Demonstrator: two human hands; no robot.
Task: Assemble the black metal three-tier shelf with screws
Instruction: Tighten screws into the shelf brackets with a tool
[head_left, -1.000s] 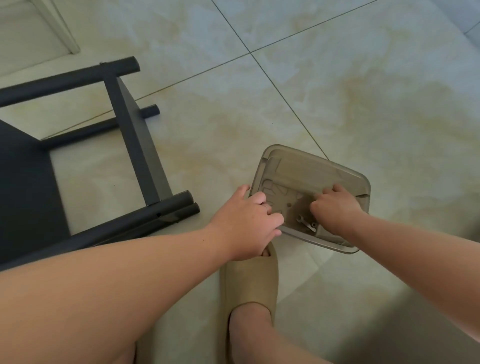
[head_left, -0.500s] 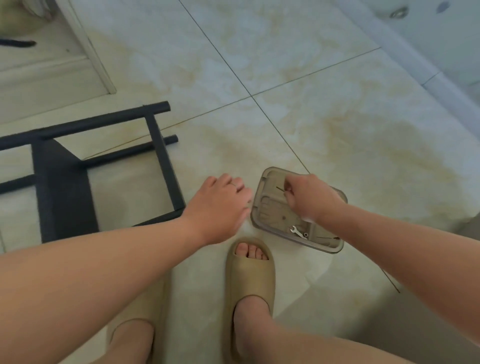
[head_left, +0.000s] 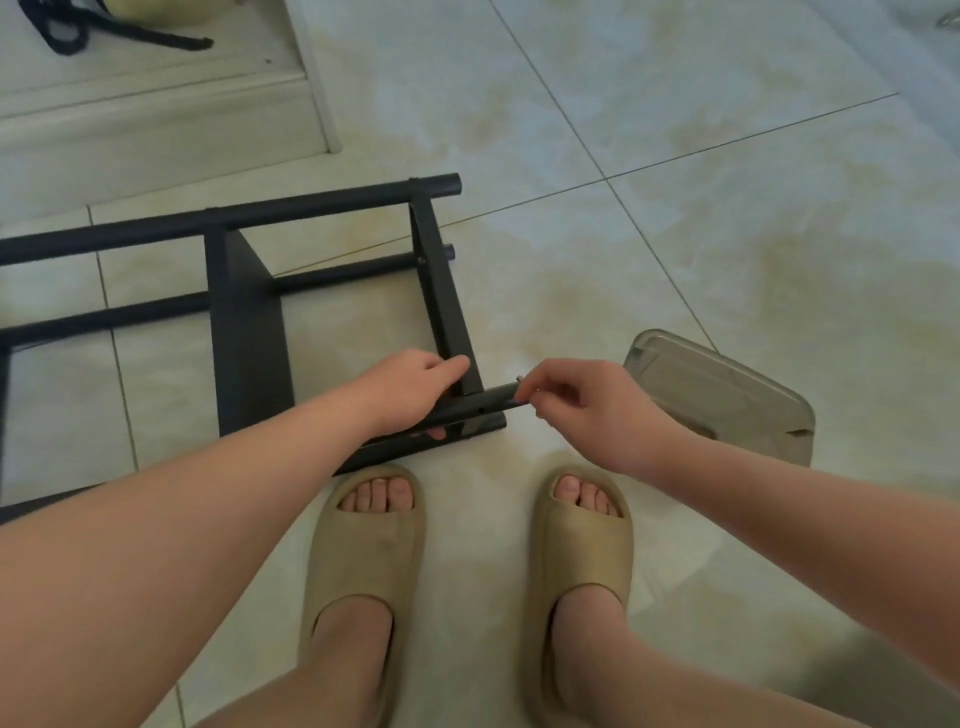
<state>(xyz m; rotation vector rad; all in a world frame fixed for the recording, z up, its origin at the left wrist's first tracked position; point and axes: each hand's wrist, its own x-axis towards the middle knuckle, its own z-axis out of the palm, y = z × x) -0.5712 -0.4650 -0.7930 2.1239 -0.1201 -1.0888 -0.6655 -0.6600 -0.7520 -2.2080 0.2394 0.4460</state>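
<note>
A: Where is the shelf kept, and why in that way?

B: The black metal shelf frame (head_left: 249, 332) is laid on its side on the tiled floor (head_left: 675, 234), just ahead of the slippers (head_left: 363, 545). This is judged to bring the tube ends and screw holes within easy reach.

A: How is the left hand (head_left: 410, 395) employed?

B: Its grip is wrapped round the near tube (head_left: 483, 408), close to the corner where a shelf panel (head_left: 447, 306) is met. The tube is probably being steadied so that it is not rolled or pushed away.

A: And the right hand (head_left: 587, 410)?

B: Its grip is pinched together on what is taken to be a small screw (head_left: 518, 379), held just beside the tube's free end. An alignment is suggested; whether any thread is engaged cannot be told.

A: Why is the smoky plastic box (head_left: 727, 395) placed there?

B: It is set on the floor near the right hand, presumably so that hardware can be fetched without the frame being released. Its contents cannot be made out.

A: What is called for next?

B: The screw must be squared to its hole, or cross-threading is risked.
</note>
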